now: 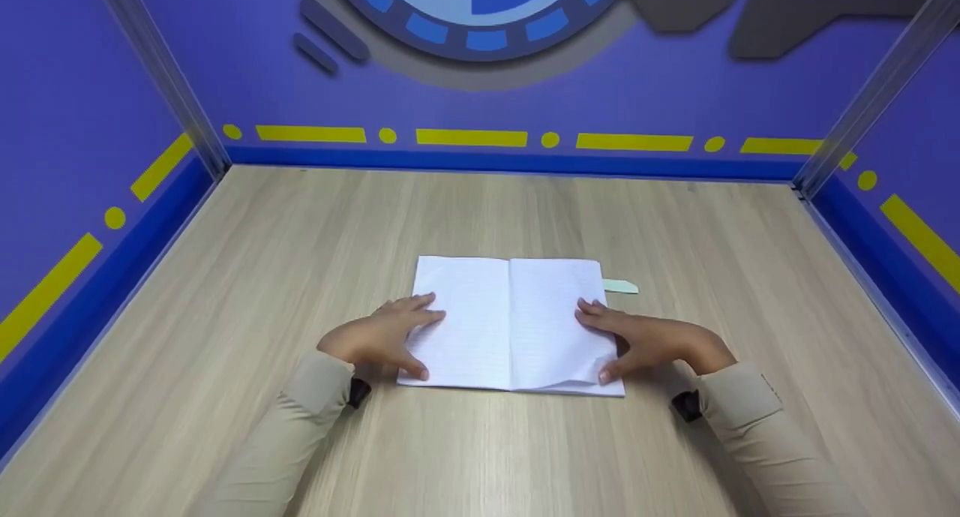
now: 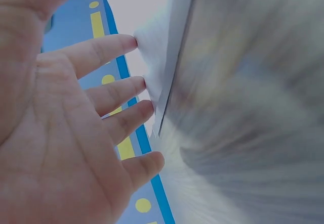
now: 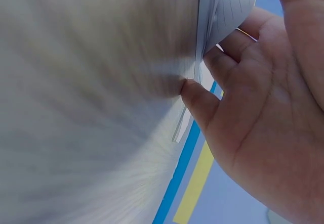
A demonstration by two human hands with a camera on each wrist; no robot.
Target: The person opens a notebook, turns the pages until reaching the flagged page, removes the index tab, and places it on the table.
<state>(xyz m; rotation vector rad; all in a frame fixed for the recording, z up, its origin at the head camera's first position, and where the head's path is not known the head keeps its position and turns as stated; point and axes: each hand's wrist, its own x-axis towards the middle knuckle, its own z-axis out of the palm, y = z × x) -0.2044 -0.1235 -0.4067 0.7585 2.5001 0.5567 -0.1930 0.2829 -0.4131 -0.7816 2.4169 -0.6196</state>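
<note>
An open notebook [image 1: 465,322] with white ruled pages lies flat on the table, its fold running down the middle. My left hand [image 1: 386,335] rests at its left edge, fingers spread and fairly straight, the tips touching the page. In the left wrist view, the little finger of that left hand [image 2: 76,118] sits just off the notebook's edge. On the right page rests my right hand [image 1: 637,341], fingertips and thumb on the paper near the right edge. Beside that thumb, the page's lower corner bulges up. A pale green tab [image 1: 621,286] sticks out from the right side.
The wood-grain table [image 1: 480,457] is bounded by a blue-purple back wall [image 1: 480,104] and side walls with yellow markings. Metal posts [image 1: 161,67] stand at the back corners. Both forearms in beige sleeves [image 1: 300,419] reach in from the near side.
</note>
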